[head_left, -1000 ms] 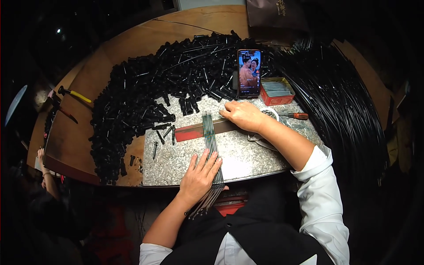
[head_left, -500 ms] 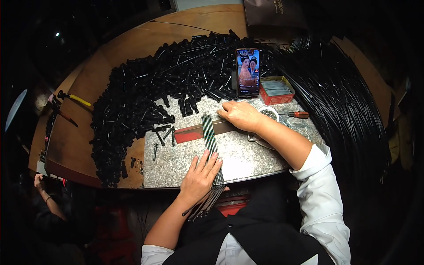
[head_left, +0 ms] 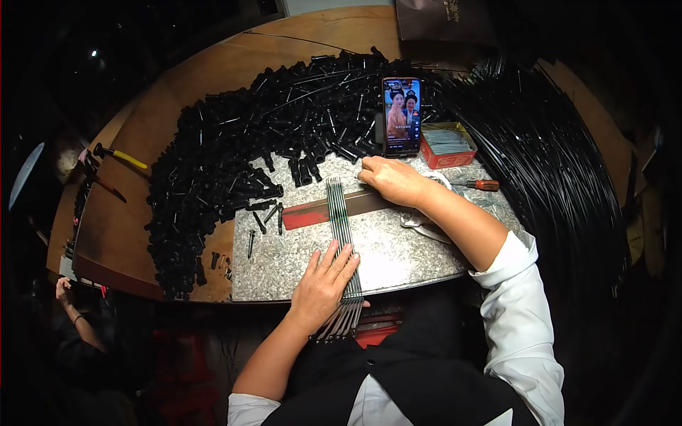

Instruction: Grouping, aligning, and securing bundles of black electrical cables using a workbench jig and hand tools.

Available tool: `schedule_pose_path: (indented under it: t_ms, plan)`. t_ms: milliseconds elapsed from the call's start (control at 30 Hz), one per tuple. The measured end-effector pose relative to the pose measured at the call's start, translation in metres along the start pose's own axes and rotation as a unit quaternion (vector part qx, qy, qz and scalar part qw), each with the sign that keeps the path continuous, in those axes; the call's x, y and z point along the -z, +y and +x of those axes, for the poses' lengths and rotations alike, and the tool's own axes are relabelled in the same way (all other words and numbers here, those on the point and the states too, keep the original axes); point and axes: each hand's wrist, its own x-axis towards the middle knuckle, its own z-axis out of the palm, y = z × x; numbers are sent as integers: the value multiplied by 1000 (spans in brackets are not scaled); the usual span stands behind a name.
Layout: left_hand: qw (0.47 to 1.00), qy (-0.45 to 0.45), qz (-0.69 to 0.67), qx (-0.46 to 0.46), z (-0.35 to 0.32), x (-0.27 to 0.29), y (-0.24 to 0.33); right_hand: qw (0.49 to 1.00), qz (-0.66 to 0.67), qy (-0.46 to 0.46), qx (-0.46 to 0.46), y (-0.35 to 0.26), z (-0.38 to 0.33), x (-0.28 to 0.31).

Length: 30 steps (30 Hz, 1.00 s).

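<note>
On the round wooden surface, dimly lit against a dark room, a speckled granite slab is laid near the front edge. Behind and left of the slab, a large heap of short black plastic tubes is spread, and long black rods are curved along the right rim. A phone is propped upright behind the slab, with a red box just beside it and a red-handled screwdriver near the right forearm. A bundle of thin grey-green rods is laid lengthwise across the slab, crossing a flat red-brown bar and overhanging the near edge. The left hand is pressed flat, fingers spread, on the bundle's near end. The right hand is rested palm-down on the bar, fingers loosely curled; whether anything is gripped cannot be told. Bare wood is left open at the far left, where a yellow-handled tool lies.
</note>
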Motion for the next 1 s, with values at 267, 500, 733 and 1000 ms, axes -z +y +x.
schedule_pose_path:
  t_ms: [267,500,733,1000]
  plan:
    - [1000,-10,-12,7,1,3,1,1000,-9,21,16,-1,5,-1]
    - [1000,-7,-12,10,0,0,1,999,9,28,30,-7,14,-8]
    - [1000,-8,-12,7,1,1,4,994,25,103,-30,-19,15,-15]
    - [1000,-15,19,7,-3,4,0,965,-162,40,-200,50,-31,58]
